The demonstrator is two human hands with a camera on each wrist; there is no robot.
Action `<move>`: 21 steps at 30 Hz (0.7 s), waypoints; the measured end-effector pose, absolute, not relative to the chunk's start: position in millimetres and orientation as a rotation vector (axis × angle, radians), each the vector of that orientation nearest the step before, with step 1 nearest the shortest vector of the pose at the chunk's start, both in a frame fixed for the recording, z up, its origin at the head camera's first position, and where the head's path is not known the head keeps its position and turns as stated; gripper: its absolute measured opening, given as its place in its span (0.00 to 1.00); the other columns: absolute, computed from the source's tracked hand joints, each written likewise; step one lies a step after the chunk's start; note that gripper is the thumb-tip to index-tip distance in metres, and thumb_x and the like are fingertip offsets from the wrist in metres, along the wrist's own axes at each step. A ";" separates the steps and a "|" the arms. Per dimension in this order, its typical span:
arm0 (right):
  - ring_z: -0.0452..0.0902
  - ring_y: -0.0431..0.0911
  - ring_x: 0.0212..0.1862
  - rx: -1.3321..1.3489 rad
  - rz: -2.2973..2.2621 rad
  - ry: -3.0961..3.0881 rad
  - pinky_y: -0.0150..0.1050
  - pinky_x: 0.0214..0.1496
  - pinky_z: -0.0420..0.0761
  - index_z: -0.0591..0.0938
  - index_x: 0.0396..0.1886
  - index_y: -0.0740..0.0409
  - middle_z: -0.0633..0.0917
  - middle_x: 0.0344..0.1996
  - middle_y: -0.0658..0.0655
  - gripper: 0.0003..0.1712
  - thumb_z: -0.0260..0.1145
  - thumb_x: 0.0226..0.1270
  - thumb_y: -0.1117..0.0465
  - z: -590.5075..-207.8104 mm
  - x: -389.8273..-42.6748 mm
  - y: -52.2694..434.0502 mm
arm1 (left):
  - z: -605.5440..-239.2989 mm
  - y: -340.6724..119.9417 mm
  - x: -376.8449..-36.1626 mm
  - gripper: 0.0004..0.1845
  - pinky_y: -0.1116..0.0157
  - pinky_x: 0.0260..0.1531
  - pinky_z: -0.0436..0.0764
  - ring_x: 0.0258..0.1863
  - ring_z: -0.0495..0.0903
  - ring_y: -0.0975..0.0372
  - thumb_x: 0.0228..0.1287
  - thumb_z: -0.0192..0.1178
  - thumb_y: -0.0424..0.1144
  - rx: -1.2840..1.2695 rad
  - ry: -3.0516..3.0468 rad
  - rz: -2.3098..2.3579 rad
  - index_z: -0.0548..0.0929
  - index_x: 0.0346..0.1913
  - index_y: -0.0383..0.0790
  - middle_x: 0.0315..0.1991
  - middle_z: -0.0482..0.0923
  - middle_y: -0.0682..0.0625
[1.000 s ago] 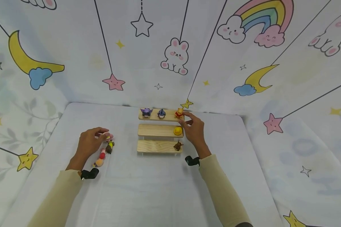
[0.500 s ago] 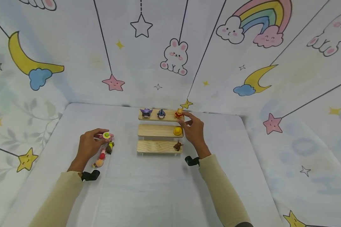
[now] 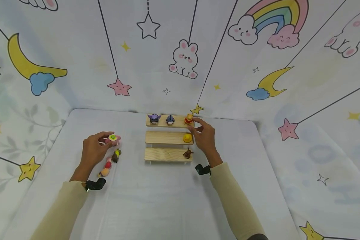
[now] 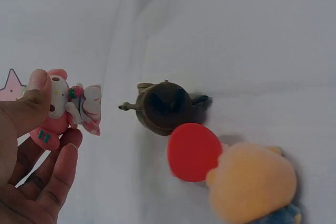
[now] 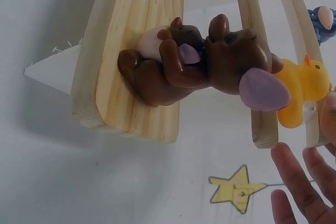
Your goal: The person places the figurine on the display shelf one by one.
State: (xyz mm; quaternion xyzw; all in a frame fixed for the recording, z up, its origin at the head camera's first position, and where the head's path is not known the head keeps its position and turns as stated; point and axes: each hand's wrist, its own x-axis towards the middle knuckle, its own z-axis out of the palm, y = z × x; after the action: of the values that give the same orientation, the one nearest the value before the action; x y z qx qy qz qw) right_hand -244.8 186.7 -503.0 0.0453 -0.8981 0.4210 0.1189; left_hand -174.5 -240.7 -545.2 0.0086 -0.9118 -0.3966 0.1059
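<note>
My left hand pinches a small pink figurine with a green hat just above the table; in the left wrist view the figurine sits between thumb and fingers. My right hand hovers open at the right end of a three-step wooden stand, its index finger beside a red-and-yellow bear on the top step. A yellow duck is on the middle step and a brown figurine on the lowest.
A purple figure and a blue one share the top step. On the table under my left hand lie a dark figurine, a red one and an orange one. Printed cloth walls surround the white table.
My left hand has raised the pink figurine a little off the table and away from me. The right hand has stayed by the top step.
</note>
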 end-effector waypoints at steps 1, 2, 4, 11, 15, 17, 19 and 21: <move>0.90 0.53 0.46 0.131 1.229 -2.628 0.50 0.49 0.88 0.85 0.67 0.45 0.88 0.64 0.53 0.26 0.73 0.72 0.47 -503.1 -244.6 186.8 | -543.1 -240.3 -174.3 0.23 0.82 0.39 0.71 0.46 0.86 0.44 0.70 0.73 0.37 0.022 -2.686 -1.170 0.86 0.65 0.42 0.55 0.88 0.35; 0.90 0.53 0.46 0.129 1.226 -2.629 0.50 0.49 0.88 0.85 0.67 0.44 0.88 0.64 0.53 0.26 0.73 0.72 0.47 -503.2 -244.6 186.8 | -540.8 -239.7 -174.2 0.23 0.84 0.39 0.71 0.46 0.86 0.45 0.70 0.73 0.37 0.018 -2.686 -1.173 0.86 0.66 0.43 0.55 0.88 0.35; 0.90 0.53 0.47 0.126 1.225 -2.628 0.51 0.49 0.88 0.85 0.67 0.44 0.88 0.64 0.52 0.26 0.74 0.72 0.47 -503.1 -244.4 186.8 | -535.9 -238.3 -173.8 0.23 0.85 0.39 0.71 0.46 0.86 0.46 0.70 0.73 0.38 0.007 -2.687 -1.182 0.86 0.66 0.44 0.54 0.88 0.36; 0.89 0.53 0.47 0.112 1.221 -2.637 0.51 0.51 0.88 0.85 0.67 0.44 0.88 0.64 0.53 0.26 0.73 0.72 0.47 -502.4 -243.5 186.1 | -518.2 -228.3 -173.2 0.22 0.75 0.41 0.77 0.46 0.85 0.48 0.71 0.72 0.38 -0.034 -2.705 -1.146 0.86 0.66 0.46 0.52 0.88 0.38; 0.89 0.53 0.47 0.103 1.216 -2.644 0.51 0.51 0.88 0.85 0.68 0.43 0.87 0.64 0.53 0.26 0.73 0.72 0.47 -501.9 -243.3 185.9 | -507.4 -219.3 -172.7 0.22 0.77 0.41 0.76 0.46 0.85 0.50 0.70 0.72 0.37 -0.052 -2.694 -1.154 0.86 0.66 0.46 0.53 0.88 0.40; 0.89 0.54 0.47 0.101 1.217 -2.645 0.51 0.51 0.88 0.85 0.68 0.43 0.87 0.64 0.53 0.26 0.73 0.72 0.47 -501.7 -243.1 185.8 | -502.4 -214.8 -172.1 0.22 0.80 0.41 0.74 0.46 0.84 0.51 0.70 0.73 0.38 -0.059 -2.684 -1.174 0.86 0.66 0.46 0.53 0.88 0.40; 0.89 0.54 0.47 0.101 1.219 -2.643 0.51 0.51 0.88 0.85 0.68 0.43 0.87 0.64 0.53 0.26 0.73 0.72 0.46 -501.1 -242.9 185.6 | -497.4 -210.3 -171.5 0.22 0.80 0.40 0.74 0.45 0.83 0.52 0.70 0.73 0.38 -0.068 -2.678 -1.184 0.86 0.66 0.46 0.52 0.88 0.41; 0.88 0.54 0.47 0.105 1.220 -2.641 0.51 0.51 0.88 0.85 0.68 0.43 0.87 0.64 0.53 0.27 0.74 0.71 0.47 -500.8 -242.9 185.4 | -493.0 -206.0 -171.1 0.22 0.79 0.39 0.75 0.45 0.83 0.53 0.69 0.74 0.39 -0.081 -2.676 -1.181 0.87 0.65 0.47 0.52 0.88 0.42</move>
State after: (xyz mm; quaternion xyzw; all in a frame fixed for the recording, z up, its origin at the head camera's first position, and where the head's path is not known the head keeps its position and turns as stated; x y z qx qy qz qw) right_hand -242.9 185.4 -500.8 0.0357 -0.9012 0.4164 0.1147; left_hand -171.1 -206.0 -493.0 -0.0276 -0.9092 -0.4013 0.1074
